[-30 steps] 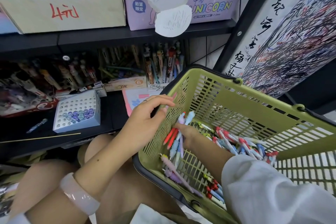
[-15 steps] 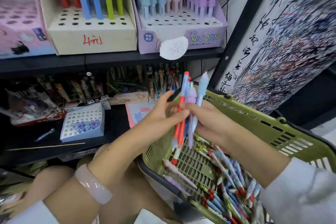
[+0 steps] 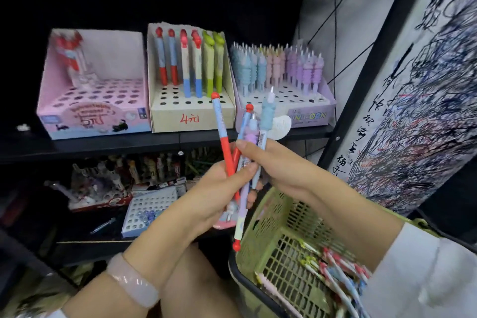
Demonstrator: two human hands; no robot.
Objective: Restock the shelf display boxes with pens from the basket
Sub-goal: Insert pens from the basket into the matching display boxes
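The basket [image 3: 273,224] runs off the lower right edge, its loose pens [image 3: 335,273] smeared by blur. The lower shelf goods [image 3: 134,170] at left centre are too dark and blurred to identify. The print on the pink display box [image 3: 93,116] is unreadable.

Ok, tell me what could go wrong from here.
1. Both hands, left hand and right hand, grip a mixed bunch of pens over the edge of the green basket; one might slip and fall outside it.
2. The bunch mixes styles, so a pen could end up in the wrong box, say the beige box rather than the purple unicorn box.
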